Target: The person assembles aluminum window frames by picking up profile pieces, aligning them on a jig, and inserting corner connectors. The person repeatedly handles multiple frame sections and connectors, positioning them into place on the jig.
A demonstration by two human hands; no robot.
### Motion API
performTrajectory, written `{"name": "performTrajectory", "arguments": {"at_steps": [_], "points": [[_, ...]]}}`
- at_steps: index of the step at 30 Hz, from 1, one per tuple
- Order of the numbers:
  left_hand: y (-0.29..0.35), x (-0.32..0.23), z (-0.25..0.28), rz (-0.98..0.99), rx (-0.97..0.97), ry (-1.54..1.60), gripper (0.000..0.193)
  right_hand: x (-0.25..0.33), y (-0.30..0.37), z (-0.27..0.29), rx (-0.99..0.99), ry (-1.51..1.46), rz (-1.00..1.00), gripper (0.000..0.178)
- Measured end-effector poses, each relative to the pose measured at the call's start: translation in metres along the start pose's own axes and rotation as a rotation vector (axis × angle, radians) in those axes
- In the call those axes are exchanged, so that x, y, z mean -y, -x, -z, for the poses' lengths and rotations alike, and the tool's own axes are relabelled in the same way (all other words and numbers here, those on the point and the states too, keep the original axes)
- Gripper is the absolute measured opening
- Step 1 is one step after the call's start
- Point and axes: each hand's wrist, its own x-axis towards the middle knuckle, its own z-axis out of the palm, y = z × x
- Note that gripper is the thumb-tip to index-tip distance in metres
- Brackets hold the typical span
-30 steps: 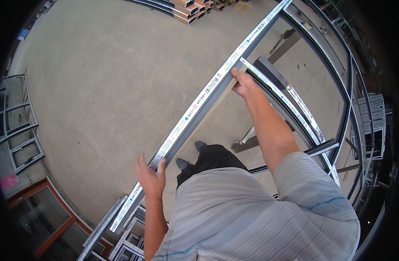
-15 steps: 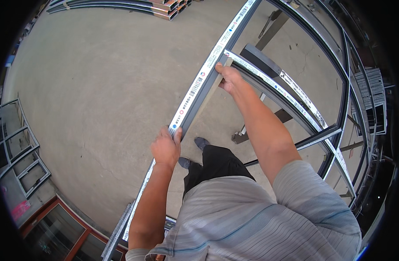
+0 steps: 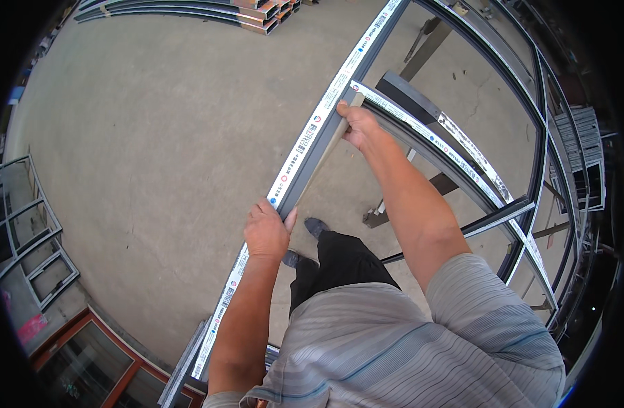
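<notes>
A large grey metal window frame [image 3: 323, 109] with white printed film along its face runs diagonally before me. My left hand [image 3: 268, 230] is closed around its long near rail, fingers over the outer edge and thumb on the inner side. Along that rail's inner edge lies a thin beige-grey strip [image 3: 331, 151], its lower end close to my left thumb. My right hand [image 3: 359, 126] grips the strip near its upper end, by the corner where a crossbar [image 3: 421, 127] meets the rail; the thumb lies against the rail and the other fingers are partly hidden underneath.
Dark support beams [image 3: 408, 95] stand beneath the frame on the right. Stacked metal profiles [image 3: 257, 15] lie at the far left. Smaller frames [image 3: 36, 224] lean at the left edge, near a red-brown framed window [image 3: 94, 357]. More profiles [image 3: 577, 146] are piled at the right.
My left hand has shifted slightly right and its thumb has moved inward off the rail's face. The strip's lower end stands a little farther from the rail. My right hand has hardly moved.
</notes>
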Motion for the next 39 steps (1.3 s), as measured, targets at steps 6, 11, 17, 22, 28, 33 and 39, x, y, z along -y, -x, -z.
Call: {"name": "performTrajectory", "arguments": {"at_steps": [6, 11, 17, 22, 28, 33, 39], "points": [[-0.003, 0.003, -0.005, -0.021, -0.005, -0.018, 0.071, 0.004, 0.007, -0.007, -0.021, 0.017, -0.013, 0.037], [-0.004, 0.001, 0.003, -0.013, 0.032, -0.033, 0.070, 0.004, 0.002, -0.009, -0.069, 0.039, 0.004, 0.035], [0.008, -0.007, 0.007, 0.028, -0.065, 0.071, 0.078, 0.006, 0.011, -0.014, -0.085, 0.034, 0.010, 0.037], [0.035, -0.001, -0.006, 0.054, -0.196, 0.120, 0.086, 0.007, 0.014, -0.013, -0.063, 0.045, 0.004, 0.038], [0.065, 0.031, -0.007, 0.111, -0.114, 0.068, 0.079, 0.002, 0.000, -0.004, -0.023, 0.063, 0.005, 0.035], [0.056, 0.039, -0.010, 0.070, -0.073, 0.037, 0.064, 0.005, -0.003, -0.006, -0.006, 0.127, -0.002, 0.038], [0.053, 0.038, 0.000, 0.094, -0.027, 0.068, 0.066, 0.004, -0.009, 0.008, 0.070, -0.060, 0.004, 0.050]]}}
